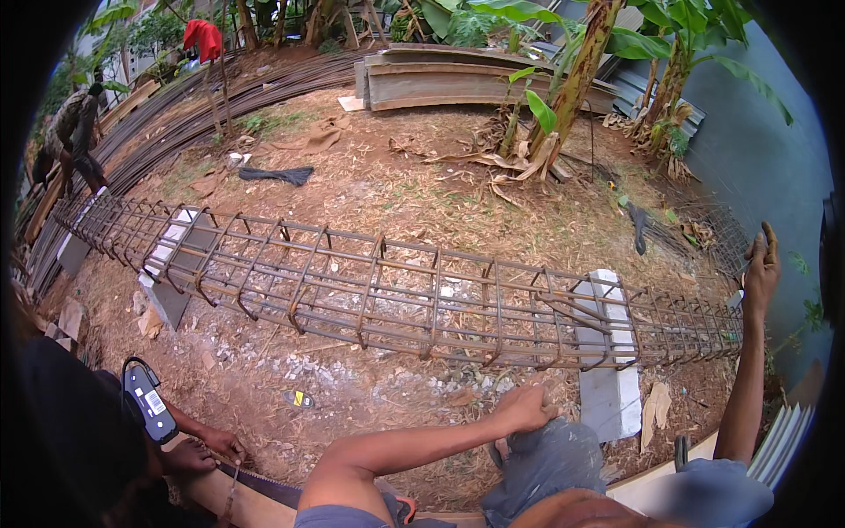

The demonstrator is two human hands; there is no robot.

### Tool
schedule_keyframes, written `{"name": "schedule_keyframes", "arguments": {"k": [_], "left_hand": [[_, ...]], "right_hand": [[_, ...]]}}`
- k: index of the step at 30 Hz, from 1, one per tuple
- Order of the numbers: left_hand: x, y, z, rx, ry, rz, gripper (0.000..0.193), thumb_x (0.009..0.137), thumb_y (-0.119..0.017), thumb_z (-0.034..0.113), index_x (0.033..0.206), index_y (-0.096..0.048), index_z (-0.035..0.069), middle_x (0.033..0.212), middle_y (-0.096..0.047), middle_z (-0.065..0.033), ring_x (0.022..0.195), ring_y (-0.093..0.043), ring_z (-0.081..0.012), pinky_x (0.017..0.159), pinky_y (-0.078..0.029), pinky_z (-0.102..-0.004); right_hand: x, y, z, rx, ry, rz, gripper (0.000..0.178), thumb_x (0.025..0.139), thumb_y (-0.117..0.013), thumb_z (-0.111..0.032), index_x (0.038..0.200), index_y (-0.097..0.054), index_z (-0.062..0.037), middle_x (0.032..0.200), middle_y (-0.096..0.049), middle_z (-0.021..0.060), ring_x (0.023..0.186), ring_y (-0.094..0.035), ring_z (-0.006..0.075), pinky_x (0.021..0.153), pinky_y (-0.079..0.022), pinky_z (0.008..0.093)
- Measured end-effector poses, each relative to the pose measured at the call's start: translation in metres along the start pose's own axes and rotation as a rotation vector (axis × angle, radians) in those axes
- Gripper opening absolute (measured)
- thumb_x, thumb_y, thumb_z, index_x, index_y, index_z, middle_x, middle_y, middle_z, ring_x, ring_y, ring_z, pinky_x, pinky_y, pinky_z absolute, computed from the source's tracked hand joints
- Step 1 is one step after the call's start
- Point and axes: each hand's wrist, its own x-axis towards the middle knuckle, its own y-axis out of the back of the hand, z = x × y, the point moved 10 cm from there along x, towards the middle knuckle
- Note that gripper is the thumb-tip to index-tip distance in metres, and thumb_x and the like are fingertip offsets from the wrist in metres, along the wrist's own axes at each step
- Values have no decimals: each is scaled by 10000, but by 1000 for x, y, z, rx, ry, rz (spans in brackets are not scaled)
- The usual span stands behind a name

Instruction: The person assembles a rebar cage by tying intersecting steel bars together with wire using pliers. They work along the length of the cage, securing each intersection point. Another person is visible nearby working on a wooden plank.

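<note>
My left arm comes in from the lower edge. Its hand (524, 411) rests on a knee in grey trousers (550, 458), fingers curled, with nothing visible in them. At the far right my right hand (762, 268) is raised with its fingers stretched upward, beside the end of a long rebar cage (409, 304). The cage lies across the view on pale blocks (612, 387). At the lower left, a co-worker in black has both hands (211, 451) at a board, near a toothed saw blade (264, 488). An orange and black handle (406, 509) shows by my left arm.
Another person (75, 132) bends over the cage's far left end. Long rebar (282, 79) and stacked boards (475, 84) lie behind. Banana plants (572, 88) and a grey-blue wall (757, 150) stand right. Dark cloths (275, 175) and a yellow-black item (299, 399) lie on the ground.
</note>
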Motion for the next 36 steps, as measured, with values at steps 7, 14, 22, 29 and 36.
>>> {"name": "schedule_keyframes", "arguments": {"k": [7, 14, 22, 29, 36], "left_hand": [[35, 100, 10, -1043, -23, 406, 658, 940, -538, 508, 1359, -469, 5, 1169, -602, -200, 942, -650, -285, 813, -537, -403], [46, 116, -32, -1129, 50, 573, 238, 956, -535, 136, 1132, -519, -23, 937, -634, -135, 644, -640, -181, 508, -523, -263], [28, 132, -43, -1279, 80, 857, 217, 997, -439, 98, 1169, -435, -33, 1051, -621, -182, 784, -684, -237, 578, -545, -296], [35, 152, -40, -1342, -152, 705, 116, 977, -492, 99, 1076, -508, 41, 876, -597, -59, 670, -599, -131, 487, -417, -223], [35, 150, -80, -1141, -43, 942, 132, 952, -531, 139, 1006, -565, 23, 710, -492, 6, 600, -437, -82, 528, -354, -265]], "right_hand": [[-207, -121, -116, -90, 627, -507, 210, 825, -657, -12, 1034, -655, -26, 622, -607, 120, 494, -597, 264, 465, -443, 365], [-308, -158, -103, 80, 479, -960, 267, 799, -694, -77, 1057, -675, -13, 547, -577, 99, 463, -583, 259, 459, -466, 354], [-302, -155, -90, 123, 273, -831, 271, 861, -646, -68, 1117, -664, 16, 621, -630, 150, 472, -590, 199, 480, -451, 306], [-306, -166, -67, 106, -15, -1081, 257, 898, -625, -154, 1070, -684, 28, 737, -669, 175, 572, -626, 213, 549, -483, 336], [-302, -153, 61, 81, -518, -925, 272, 938, -573, -226, 928, -686, 22, 660, -618, 94, 478, -512, 155, 471, -426, 296]]}}
